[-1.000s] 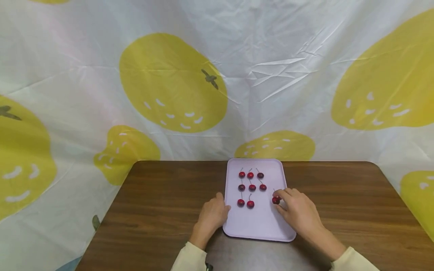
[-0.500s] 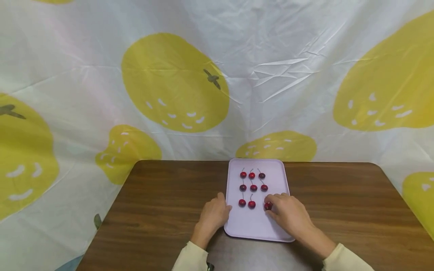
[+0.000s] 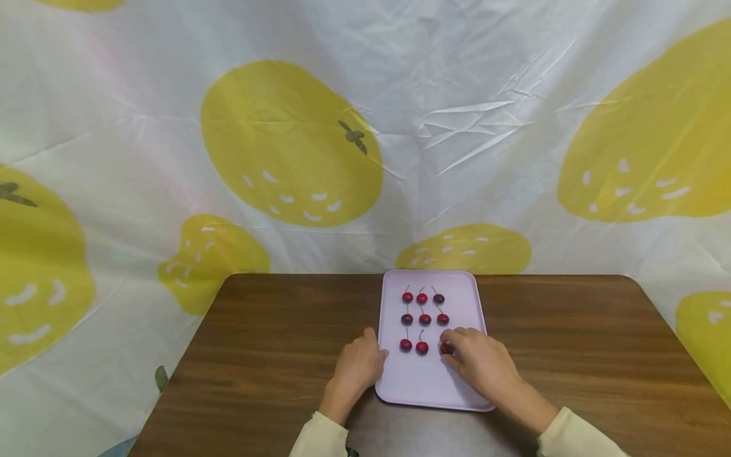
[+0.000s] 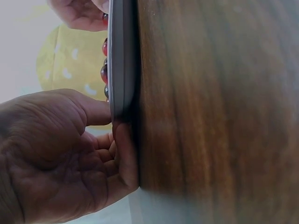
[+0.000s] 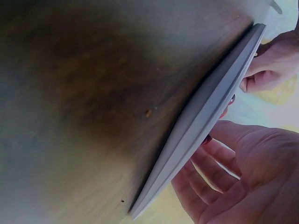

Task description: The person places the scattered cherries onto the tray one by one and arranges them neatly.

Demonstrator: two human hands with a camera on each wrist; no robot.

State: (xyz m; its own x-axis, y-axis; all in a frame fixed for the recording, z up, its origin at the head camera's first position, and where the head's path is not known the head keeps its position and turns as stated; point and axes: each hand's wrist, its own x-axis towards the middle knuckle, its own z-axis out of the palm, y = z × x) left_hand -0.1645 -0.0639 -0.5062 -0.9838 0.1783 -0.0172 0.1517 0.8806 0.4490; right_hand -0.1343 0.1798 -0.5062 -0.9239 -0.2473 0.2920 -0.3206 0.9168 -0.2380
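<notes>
A pale lilac tray (image 3: pixel 428 384) lies on the wooden table, holding red cherries with stems. Three cherries form the far row, around the far middle cherry (image 3: pixel 421 298). Behind the near row sits a second row of three, with a middle cherry (image 3: pixel 425 319). Two more lie nearer, one being a bright red cherry (image 3: pixel 421 348). To their right, my right hand (image 3: pixel 482 360) pinches a dark red cherry (image 3: pixel 447 348) between thumb and fingers, close over the tray. My left hand (image 3: pixel 356 367) grips the tray's left edge, thumb at the rim (image 4: pixel 111 60) and fingers against its side.
The brown table (image 3: pixel 274 355) extends on both sides of the tray, whose far edge reaches the table's back. A white curtain (image 3: pixel 457 158) with yellow fruit prints hangs directly behind. Pale sleeves (image 3: pixel 322 435) cover both forearms.
My right hand has carried its cherry leftward from the tray's right side to the end of the near row. My left hand has stayed on the tray edge.
</notes>
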